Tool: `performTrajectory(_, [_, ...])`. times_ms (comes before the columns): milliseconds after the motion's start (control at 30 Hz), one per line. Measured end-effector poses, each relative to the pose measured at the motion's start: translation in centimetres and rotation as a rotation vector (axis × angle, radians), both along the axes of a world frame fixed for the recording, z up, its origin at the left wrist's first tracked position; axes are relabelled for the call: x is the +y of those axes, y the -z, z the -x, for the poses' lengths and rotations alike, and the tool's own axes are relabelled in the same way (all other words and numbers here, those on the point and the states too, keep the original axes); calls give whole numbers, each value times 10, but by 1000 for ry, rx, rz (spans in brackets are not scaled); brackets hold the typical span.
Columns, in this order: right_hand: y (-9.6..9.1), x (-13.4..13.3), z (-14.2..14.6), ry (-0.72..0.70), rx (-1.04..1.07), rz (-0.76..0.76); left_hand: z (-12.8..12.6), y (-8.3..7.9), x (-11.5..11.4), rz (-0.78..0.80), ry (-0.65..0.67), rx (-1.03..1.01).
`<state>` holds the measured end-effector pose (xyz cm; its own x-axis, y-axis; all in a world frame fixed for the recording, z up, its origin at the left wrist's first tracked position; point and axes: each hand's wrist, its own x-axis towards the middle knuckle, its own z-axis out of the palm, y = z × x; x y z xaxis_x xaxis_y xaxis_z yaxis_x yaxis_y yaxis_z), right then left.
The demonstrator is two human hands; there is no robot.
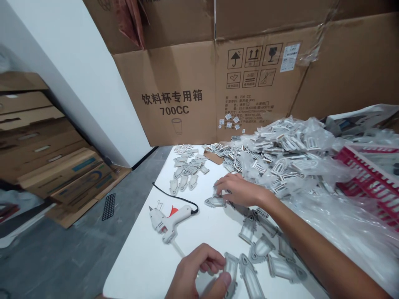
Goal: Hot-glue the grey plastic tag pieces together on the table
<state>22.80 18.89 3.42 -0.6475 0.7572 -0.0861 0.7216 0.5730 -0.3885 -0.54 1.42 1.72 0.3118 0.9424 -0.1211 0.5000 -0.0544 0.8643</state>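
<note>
My left hand (199, 270) is at the near edge of the white table, thumb and fingers closed on the side of a grey arched plastic piece (231, 270) with a clear middle. Farther off, my right hand (238, 190) reaches down with curled fingers, its fingertips on a similar piece partly hidden under them. Another pointed piece (215, 202) lies just below those fingertips. Several more pieces, such as a slanted one (262, 248), are scattered between my hands and under my right forearm. A white glue gun (166, 220) with an orange-red trigger lies on the left.
A large heap of similar pieces (280, 153) in clear plastic bags covers the right side, beside a pink basket (368, 178). Smaller groups of pieces (190, 166) lie at the table's far left. Cardboard boxes (181, 74) wall off the back. The gun's black cord (168, 194) crosses the left edge.
</note>
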Motion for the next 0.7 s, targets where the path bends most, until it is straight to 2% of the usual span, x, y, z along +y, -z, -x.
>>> performTrajectory(100, [-6,-2,2,22,5,-1,12,10,3,-72,-46,112])
performTrajectory(233, [-9,-12,6,-13,-77,95,33,20,5,-140,-249,296])
performTrajectory(300, [-13,-20,10,-33,-123,129,44,19,6,-112,-352,396])
performTrajectory(467, [-29,-49,23,-57,-248,212,64,8,13,77,-552,682])
performTrajectory(567, [-39,-68,32,-91,-281,259,72,8,20,114,-643,728])
performTrajectory(700, [-45,-87,44,-205,-309,254,78,16,28,103,-705,681])
